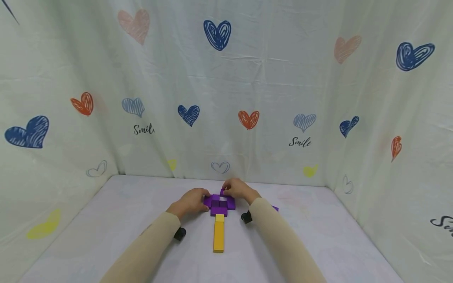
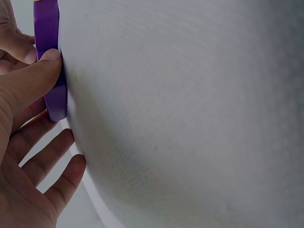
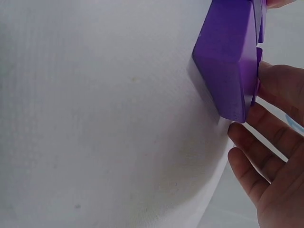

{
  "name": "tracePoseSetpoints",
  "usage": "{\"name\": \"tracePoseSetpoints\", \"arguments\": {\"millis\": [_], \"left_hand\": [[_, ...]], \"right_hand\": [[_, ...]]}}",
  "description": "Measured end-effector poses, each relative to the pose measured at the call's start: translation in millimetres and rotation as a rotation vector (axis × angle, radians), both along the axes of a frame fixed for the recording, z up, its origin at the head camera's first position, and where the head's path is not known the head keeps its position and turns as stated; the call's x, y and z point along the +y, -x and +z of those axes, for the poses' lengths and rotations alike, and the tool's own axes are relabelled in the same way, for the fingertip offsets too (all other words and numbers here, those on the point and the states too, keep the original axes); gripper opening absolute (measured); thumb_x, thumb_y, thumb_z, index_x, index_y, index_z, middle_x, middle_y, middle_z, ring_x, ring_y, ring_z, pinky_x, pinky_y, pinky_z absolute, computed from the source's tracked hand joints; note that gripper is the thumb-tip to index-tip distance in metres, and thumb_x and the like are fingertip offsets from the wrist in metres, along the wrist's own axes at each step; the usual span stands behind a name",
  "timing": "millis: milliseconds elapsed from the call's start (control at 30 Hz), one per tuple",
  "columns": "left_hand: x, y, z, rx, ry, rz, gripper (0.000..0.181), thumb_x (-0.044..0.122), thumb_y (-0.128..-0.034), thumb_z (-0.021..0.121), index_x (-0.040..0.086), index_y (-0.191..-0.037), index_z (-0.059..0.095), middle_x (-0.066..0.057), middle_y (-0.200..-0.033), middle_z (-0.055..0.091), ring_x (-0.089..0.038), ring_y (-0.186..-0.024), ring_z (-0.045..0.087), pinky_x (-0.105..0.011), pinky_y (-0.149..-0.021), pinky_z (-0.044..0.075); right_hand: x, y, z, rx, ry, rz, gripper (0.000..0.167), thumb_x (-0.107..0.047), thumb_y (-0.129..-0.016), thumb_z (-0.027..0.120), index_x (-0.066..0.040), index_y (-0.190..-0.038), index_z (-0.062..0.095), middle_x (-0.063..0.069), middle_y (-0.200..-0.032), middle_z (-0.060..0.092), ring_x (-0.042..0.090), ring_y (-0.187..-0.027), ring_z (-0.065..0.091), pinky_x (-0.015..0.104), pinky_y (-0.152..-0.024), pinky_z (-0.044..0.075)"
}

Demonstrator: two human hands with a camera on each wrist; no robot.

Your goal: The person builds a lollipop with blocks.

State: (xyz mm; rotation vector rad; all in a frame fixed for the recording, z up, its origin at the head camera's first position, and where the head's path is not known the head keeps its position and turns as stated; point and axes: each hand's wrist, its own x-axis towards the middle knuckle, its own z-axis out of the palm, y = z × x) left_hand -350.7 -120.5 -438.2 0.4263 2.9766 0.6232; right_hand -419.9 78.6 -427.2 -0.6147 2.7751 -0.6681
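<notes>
Purple blocks lie flat in a ring on the white table, around a darker purple block [image 1: 223,204]. My left hand [image 1: 192,200] grips the ring's left purple block [image 1: 207,202], thumb on the near side and fingers on the far side. At the far side of the ring, my right hand [image 1: 238,188] pinches another purple block [image 1: 222,192], partly covered by its fingers. In the right wrist view, a large purple block [image 3: 225,57] stands near the fingertips. Below the ring, a short yellow block [image 1: 220,218] and a long yellow block [image 1: 218,237] form a line.
Partly behind the right sleeve [image 1: 279,236] lies one more purple piece [image 1: 275,208]. A small black camera is at each wrist, left [image 1: 180,234] and right [image 1: 246,217]. A white curtain [image 1: 219,90] with printed hearts surrounds the table's back and sides.
</notes>
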Motion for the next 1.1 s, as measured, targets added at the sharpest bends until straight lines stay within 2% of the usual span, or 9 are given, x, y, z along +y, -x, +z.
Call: {"name": "tracePoseSetpoints", "arguments": {"millis": [633,900,1100], "left_hand": [[-1.6,3.0,-1.9,0.018,0.011,-0.018,0.046,0.023,-0.0793,0.079,0.009,-0.120,0.063,-0.010,-0.121,0.062,-0.027,-0.116,0.054,-0.044,-0.104,0.041],[-1.2,2.7,-3.1,0.015,0.001,-0.010,0.046,0.023,-0.0794,0.079,0.010,-0.120,0.063,-0.009,-0.122,0.061,-0.027,-0.116,0.054,-0.044,-0.104,0.041],[-2.1,4.3,-4.1,0.020,0.002,-0.018,0.046,0.023,-0.0787,0.079,0.009,-0.119,0.063,-0.010,-0.122,0.062,-0.028,-0.117,0.054,-0.045,-0.103,0.041]], "right_hand": [[-4.1,4.0,-4.8,0.050,-0.031,0.000,0.021,-0.027,-0.091,0.066,-0.015,-0.108,0.070,-0.003,-0.091,0.063,0.014,-0.082,0.057,0.031,-0.080,0.053],[-1.8,-1.4,0.8,0.036,-0.034,0.025,0.019,-0.023,-0.092,0.066,-0.013,-0.107,0.070,-0.002,-0.093,0.064,0.013,-0.082,0.057,0.029,-0.079,0.052],[1.5,-0.6,-0.5,0.014,0.011,0.056,0.018,-0.021,-0.091,0.066,-0.015,-0.107,0.071,-0.001,-0.097,0.066,0.013,-0.085,0.059,0.031,-0.082,0.053]]}}
